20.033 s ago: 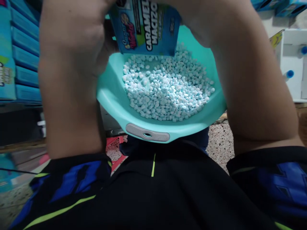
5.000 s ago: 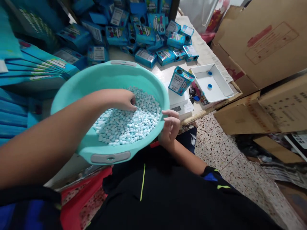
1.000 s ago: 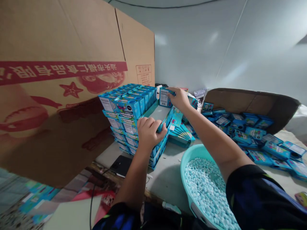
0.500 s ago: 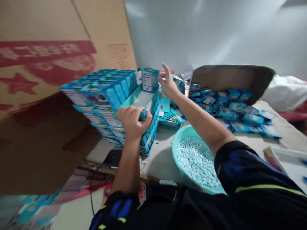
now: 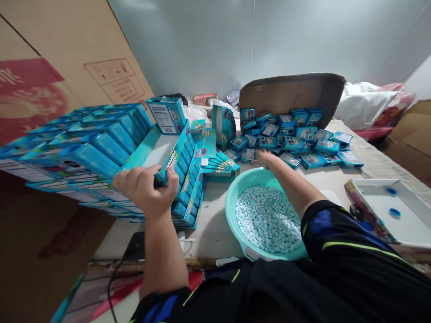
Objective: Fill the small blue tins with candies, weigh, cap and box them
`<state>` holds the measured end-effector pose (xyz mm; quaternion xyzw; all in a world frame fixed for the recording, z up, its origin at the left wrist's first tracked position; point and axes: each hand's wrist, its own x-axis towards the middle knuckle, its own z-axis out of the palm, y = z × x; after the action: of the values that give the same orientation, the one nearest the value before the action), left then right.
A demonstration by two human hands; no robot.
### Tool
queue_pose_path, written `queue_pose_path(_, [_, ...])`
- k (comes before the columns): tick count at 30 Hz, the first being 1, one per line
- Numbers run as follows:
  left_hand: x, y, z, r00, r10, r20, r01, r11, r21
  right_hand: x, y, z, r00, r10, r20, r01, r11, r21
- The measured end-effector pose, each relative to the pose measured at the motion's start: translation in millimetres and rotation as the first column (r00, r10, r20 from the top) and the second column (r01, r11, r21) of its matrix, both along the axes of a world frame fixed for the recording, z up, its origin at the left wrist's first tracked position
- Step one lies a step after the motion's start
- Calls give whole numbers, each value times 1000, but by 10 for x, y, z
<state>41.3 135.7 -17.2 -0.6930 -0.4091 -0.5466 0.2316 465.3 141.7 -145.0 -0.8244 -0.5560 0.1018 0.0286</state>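
Note:
My left hand (image 5: 148, 186) is closed around the near end wall of a blue display tray (image 5: 161, 148) on top of the stack, thumb on the lettered side. Inside the tray, at its far end, stands one small blue carton (image 5: 165, 115); the white bottom shows in front of it. My right hand (image 5: 266, 158) reaches past the bowl to the near edge of a heap of loose blue cartons (image 5: 292, 143). Its fingers look stretched out and apart, touching or just above the cartons; no carton shows in its grip.
A turquoise bowl (image 5: 232, 204) of pale blue pellets stands before me. Packed trays (image 5: 111, 152) are stacked at left beside a big cardboard box (image 5: 84, 27). Folded blue cardboard (image 5: 218, 166) lies mid-table. A white-lined tray (image 5: 377, 197) with blue rings sits right; a dark phone (image 5: 135, 246) lies near the edge.
My right hand has moved from beside the display tray, right and down to the heap of cartons. My left hand stays on the tray. The view has turned right.

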Motion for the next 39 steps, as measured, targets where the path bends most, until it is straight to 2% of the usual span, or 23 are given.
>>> queue_pose_path(2, [-16,36,-13,1000,-10,3,10,997,73,3,64,-118,998,50,-23,-51,998,-27])
queue_pose_path(5, [-42,69,-26,998,-53,-21,56,980,190,22,156,-202,993,112,-43,-113,993,-27])
queue_pose_path(8, [-56,68,-25,997,-77,-30,81,980,179,70,216,-242,987,149,-64,-153,987,-48])
queue_pose_path(12, [-48,59,-12,999,-36,-2,36,995,89,123,263,-277,986,149,-70,-153,987,-58])
queue_pose_path(20, [-28,38,-9,998,-39,-49,46,987,153,128,262,-307,987,143,-78,-148,987,-59])
queue_pose_path(26, [-20,65,-24,987,-130,-94,154,935,318,159,281,-324,980,182,-78,-181,983,16])
queue_pose_path(28, [-23,50,-26,990,-107,-90,127,957,261,140,280,-306,979,187,-85,-184,982,41])
queue_pose_path(32, [-1,-32,-11,999,-37,-7,37,999,24,80,227,-242,984,139,-110,-126,985,122])
queue_pose_path(36, [37,-130,35,999,-27,25,29,997,-78,69,102,-128,985,26,-172,19,967,254])
queue_pose_path(39, [53,-180,67,1000,-16,3,17,994,-110,54,-20,30,969,-58,-241,146,918,369])
